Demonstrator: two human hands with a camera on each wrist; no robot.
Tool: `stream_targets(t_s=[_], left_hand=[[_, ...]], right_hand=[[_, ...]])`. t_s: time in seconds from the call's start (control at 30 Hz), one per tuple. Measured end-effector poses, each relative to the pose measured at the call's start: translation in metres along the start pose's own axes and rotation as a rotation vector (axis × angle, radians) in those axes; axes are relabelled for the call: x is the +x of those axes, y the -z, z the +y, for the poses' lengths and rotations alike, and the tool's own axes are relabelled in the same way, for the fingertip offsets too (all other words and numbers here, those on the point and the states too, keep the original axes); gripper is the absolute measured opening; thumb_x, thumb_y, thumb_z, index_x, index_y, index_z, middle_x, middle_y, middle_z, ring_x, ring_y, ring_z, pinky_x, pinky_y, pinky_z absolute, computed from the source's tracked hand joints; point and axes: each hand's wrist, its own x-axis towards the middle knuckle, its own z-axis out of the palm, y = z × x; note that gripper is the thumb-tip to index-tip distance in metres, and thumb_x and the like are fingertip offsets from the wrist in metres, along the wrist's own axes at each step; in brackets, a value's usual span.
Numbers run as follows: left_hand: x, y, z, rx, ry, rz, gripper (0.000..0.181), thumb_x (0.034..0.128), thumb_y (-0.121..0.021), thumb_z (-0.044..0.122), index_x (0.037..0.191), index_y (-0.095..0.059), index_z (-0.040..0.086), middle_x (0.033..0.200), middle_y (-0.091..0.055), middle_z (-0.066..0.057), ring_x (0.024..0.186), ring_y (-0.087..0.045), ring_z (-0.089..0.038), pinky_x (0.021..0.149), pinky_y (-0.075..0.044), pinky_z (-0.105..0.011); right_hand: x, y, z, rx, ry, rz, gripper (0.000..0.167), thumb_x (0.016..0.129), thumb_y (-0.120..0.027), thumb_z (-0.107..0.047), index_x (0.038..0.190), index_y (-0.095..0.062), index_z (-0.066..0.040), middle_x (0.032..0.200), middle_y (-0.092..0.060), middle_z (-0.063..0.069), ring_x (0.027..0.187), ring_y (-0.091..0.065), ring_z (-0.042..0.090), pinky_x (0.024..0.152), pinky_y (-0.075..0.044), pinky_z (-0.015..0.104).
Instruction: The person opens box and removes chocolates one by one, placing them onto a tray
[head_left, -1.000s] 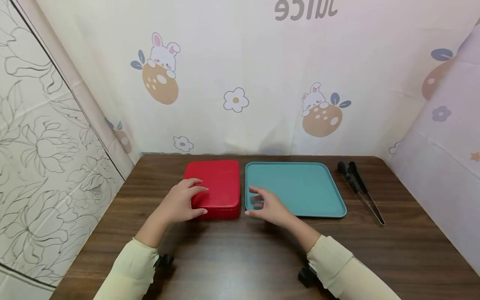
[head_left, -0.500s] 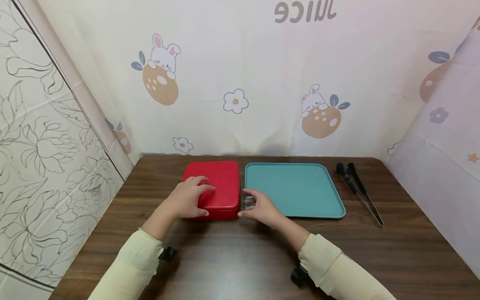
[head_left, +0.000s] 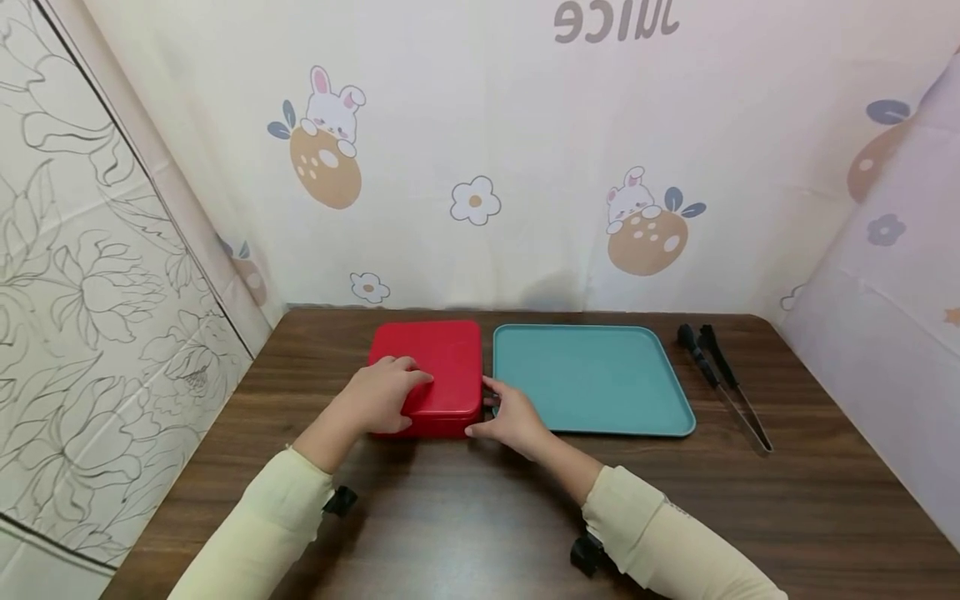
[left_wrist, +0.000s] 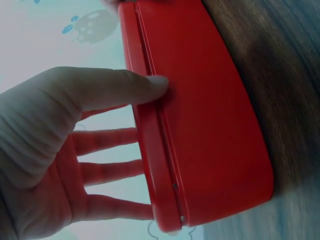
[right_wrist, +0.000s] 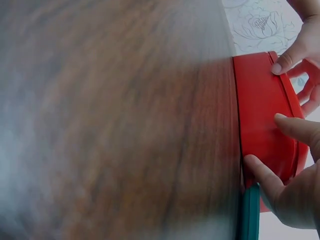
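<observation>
The box is solid red, the tray teal, the table wood-grain brown.

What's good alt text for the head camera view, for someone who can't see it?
A person's left hand holds a lidded red box on a wooden table, the right hand at its near right corner. To the right lie a teal tray and black-tipped tongs.

mirrored word "Juice", on patterned backdrop
</observation>
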Motion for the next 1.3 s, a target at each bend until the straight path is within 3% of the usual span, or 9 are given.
stream_targets(t_s=[0.27, 0.73, 0.97, 1.17, 1.3], left_hand=[[0.002, 0.004, 0.004, 0.085, -0.04, -0.01, 0.073, 0.0628, -0.09, 0.032, 0.131, -0.065, 0.025, 0.123, -0.059, -0.008, 0.107, -0.057, -0.027, 0.08, -0.054, -0.044], [-0.001, 0.011, 0.0, 0.021, -0.064, 0.017, 0.065, 0.0665, -0.086, 0.025, 0.128, -0.067, 0.024, 0.122, -0.062, -0.007, 0.106, -0.059, -0.024, 0.08, -0.054, -0.038], [-0.002, 0.018, -0.001, -0.078, -0.068, 0.062, 0.053, 0.0682, -0.083, 0.017, 0.119, -0.073, 0.022, 0.108, -0.07, -0.001, 0.091, -0.062, -0.017, 0.072, -0.053, -0.03], [-0.001, 0.014, 0.0, -0.032, -0.062, 0.024, 0.051, 0.0687, -0.086, 0.027, 0.118, -0.073, 0.021, 0.109, -0.068, -0.001, 0.098, -0.06, -0.018, 0.078, -0.053, -0.038], [0.001, 0.01, 0.001, -0.001, -0.056, 0.039, 0.05, 0.0677, -0.087, 0.032, 0.115, -0.074, 0.021, 0.106, -0.066, -0.001, 0.096, -0.059, -0.017, 0.076, -0.054, -0.039]], right_hand=[[0.003, -0.001, 0.001, -0.015, 0.011, 0.035, 0.085, 0.074, -0.087, -0.017, 0.145, -0.042, -0.002, 0.129, -0.058, 0.012, 0.111, -0.059, 0.027, 0.081, -0.055, 0.037], [0.001, -0.001, 0.001, 0.016, 0.058, 0.027, 0.087, 0.074, -0.086, -0.012, 0.147, -0.04, -0.006, 0.138, -0.052, 0.011, 0.111, -0.058, 0.028, 0.077, -0.055, 0.033], [0.0, -0.001, 0.0, 0.018, 0.055, 0.023, 0.087, 0.075, -0.086, -0.011, 0.148, -0.039, -0.006, 0.141, -0.05, 0.011, 0.113, -0.058, 0.029, 0.073, -0.056, 0.033], [0.0, -0.001, 0.001, 0.021, 0.052, 0.02, 0.087, 0.076, -0.085, -0.011, 0.149, -0.038, -0.006, 0.143, -0.048, 0.012, 0.115, -0.057, 0.03, 0.074, -0.056, 0.033], [0.0, -0.001, 0.002, 0.018, 0.055, 0.02, 0.087, 0.075, -0.085, -0.011, 0.149, -0.038, -0.006, 0.142, -0.048, 0.012, 0.115, -0.057, 0.03, 0.075, -0.055, 0.033]])
